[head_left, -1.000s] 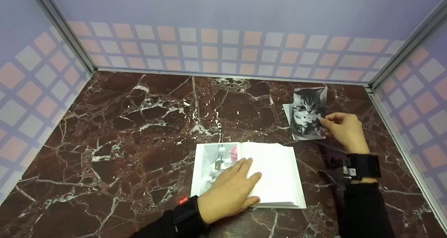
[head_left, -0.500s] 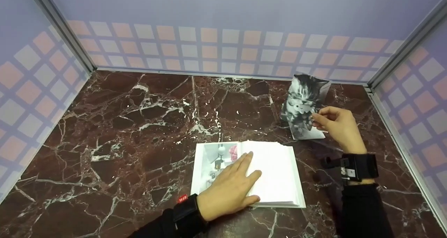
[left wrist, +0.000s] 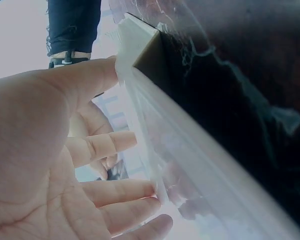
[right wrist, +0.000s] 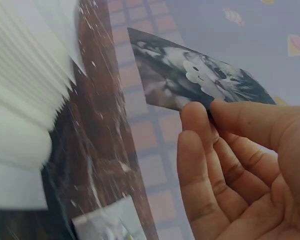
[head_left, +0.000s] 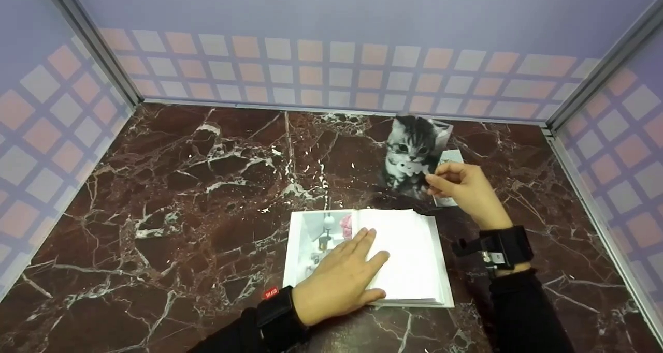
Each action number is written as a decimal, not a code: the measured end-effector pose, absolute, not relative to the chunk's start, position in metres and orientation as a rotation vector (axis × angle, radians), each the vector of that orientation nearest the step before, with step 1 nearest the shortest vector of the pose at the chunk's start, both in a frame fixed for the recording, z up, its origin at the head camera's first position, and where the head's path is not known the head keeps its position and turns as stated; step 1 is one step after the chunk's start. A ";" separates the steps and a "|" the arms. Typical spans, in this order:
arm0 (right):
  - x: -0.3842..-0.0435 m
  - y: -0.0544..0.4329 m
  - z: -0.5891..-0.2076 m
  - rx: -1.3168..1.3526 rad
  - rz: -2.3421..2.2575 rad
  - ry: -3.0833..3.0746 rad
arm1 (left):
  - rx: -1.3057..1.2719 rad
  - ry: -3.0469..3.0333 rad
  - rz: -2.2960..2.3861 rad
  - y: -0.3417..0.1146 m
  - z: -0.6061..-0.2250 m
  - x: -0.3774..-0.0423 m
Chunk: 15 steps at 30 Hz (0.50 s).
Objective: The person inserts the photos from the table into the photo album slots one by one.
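Left hand (head_left: 342,285): nearest the person, palm down, fingers outstretched and resting across the inner fold of the book (head_left: 409,260); it gripped nothing, only touched the pages.

Book: lay open on the desk (head_left: 155,270), with a printed picture showing a pink flower (head_left: 345,226) on its left side and plain white pages on its right. Judging from how things lay, the work was partway along: the book was already opened out and the kitten photo (head_left: 412,151) already picked up, but the photo was not yet put down anywhere.

Right hand (head_left: 466,192): past the book's far right corner, with thumb and fingertips pinching the kitten photo.

Kitten photo: at the fingertips, left of the right hand and reaching beyond it, held by its right edge near the lower corner; it tilted, seemed raised off the desk, and was apart from the book.

Pale card (head_left: 453,156): on the desk beyond the right hand, which partly hid it; not taken up, so probably left to deal with. Its print could not be made out.

Back wall (head_left: 311,11): behind everything, with rows of pink and white squares.
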State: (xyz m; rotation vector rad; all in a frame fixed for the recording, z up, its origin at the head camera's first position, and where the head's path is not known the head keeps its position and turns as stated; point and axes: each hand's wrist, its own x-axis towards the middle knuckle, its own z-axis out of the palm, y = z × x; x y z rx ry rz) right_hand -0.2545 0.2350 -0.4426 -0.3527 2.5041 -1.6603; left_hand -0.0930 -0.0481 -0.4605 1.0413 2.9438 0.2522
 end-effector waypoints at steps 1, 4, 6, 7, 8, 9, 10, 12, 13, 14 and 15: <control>-0.255 0.232 -0.445 -0.366 -1.670 2.487 | 1.042 2.945 0.252 -0.048 -0.461 -0.093; -0.257 0.223 -0.454 -0.407 -1.697 2.442 | 1.041 2.944 0.254 -0.048 -0.461 -0.094; -0.258 0.217 -0.460 -0.430 -1.713 2.414 | 1.039 2.941 0.256 -0.047 -0.460 -0.094; -0.258 0.215 -0.463 -0.432 -1.717 2.401 | 1.039 2.940 0.258 -0.047 -0.460 -0.094; -0.259 0.213 -0.465 -0.434 -1.719 2.390 | 1.039 2.939 0.258 -0.047 -0.460 -0.093; -0.259 0.211 -0.467 -0.434 -1.718 2.379 | 1.040 2.939 0.258 -0.047 -0.460 -0.093; -0.259 0.209 -0.469 -0.430 -1.719 2.366 | 1.041 2.939 0.258 -0.047 -0.460 -0.093; -0.259 0.207 -0.472 -0.424 -1.719 2.342 | 1.043 2.941 0.256 -0.048 -0.460 -0.093; -0.259 0.206 -0.473 -0.420 -1.719 2.334 | 1.043 2.942 0.255 -0.048 -0.460 -0.093; -0.260 0.205 -0.474 -0.418 -1.719 2.326 | 1.043 2.943 0.254 -0.048 -0.460 -0.093; -0.260 0.205 -0.475 -0.418 -1.717 2.318 | 1.043 2.943 0.253 -0.048 -0.460 -0.093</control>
